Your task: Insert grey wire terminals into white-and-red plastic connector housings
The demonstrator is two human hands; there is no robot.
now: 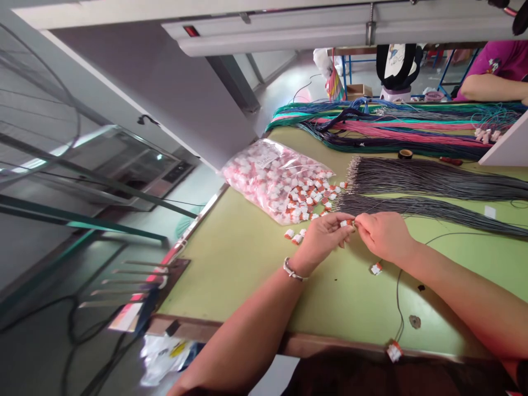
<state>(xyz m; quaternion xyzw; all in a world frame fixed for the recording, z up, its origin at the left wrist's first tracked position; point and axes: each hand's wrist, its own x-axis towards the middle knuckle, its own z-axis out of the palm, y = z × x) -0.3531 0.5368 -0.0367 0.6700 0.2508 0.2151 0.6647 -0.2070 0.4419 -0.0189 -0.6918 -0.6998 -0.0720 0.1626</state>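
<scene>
Head view: your left hand (325,234) pinches a small white-and-orange connector (345,223) between thumb and fingertips, just above the green table (247,258). Your right hand (383,235) meets it from the other side, fingers closed narrow right at the connector's end; you seem to grip a thin grey wire there, though the strand itself is too fine to tell for sure. A bracelet (292,270) sits on your left wrist.

Just beyond your hands lie two fanned bundles of grey wires (433,179), running off to the right. Beside them, to the left, an open clear bag of connectors (268,176) spills loose pieces onto the table near your left hand. One finished connector (376,268) lies below your right hand, and another (394,351) hangs at the table's near edge on a dark wire. Farther back, coloured wire bundles (391,129) stretch across the table, where another person's arm (487,88) rests.
</scene>
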